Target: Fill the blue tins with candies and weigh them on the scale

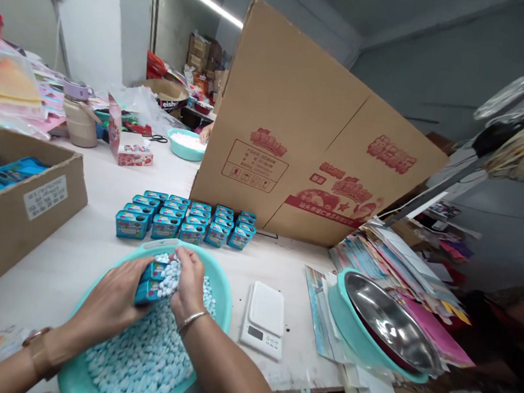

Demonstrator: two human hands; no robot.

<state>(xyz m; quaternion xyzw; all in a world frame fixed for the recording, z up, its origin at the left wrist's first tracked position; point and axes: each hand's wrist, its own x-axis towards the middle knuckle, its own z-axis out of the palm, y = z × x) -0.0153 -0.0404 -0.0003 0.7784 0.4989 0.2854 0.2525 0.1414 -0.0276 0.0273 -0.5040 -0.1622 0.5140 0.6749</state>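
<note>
My left hand [116,287] is closed around a few small blue candy boxes [146,290], held tilted over a turquoise basin [225,292]. Cupped at their right side, my right hand [191,282] holds a heap of small pale candies [169,279] against the boxes. Many pale blue and white candies [139,364] fill the basin below. Just beyond its rim, several more blue boxes [179,232] stand in rows on the white table [230,280]. The boxes' openings are partly hidden by the candies and my fingers.
Right of the basin lies a white digital scale [263,320]; farther right, a steel bowl [393,320] rests in another turquoise basin. A big cardboard sheet [309,133] stands behind the rows. At left is a carton [52,201] of blue packs. Another person's hand [206,134] shows behind the cardboard.
</note>
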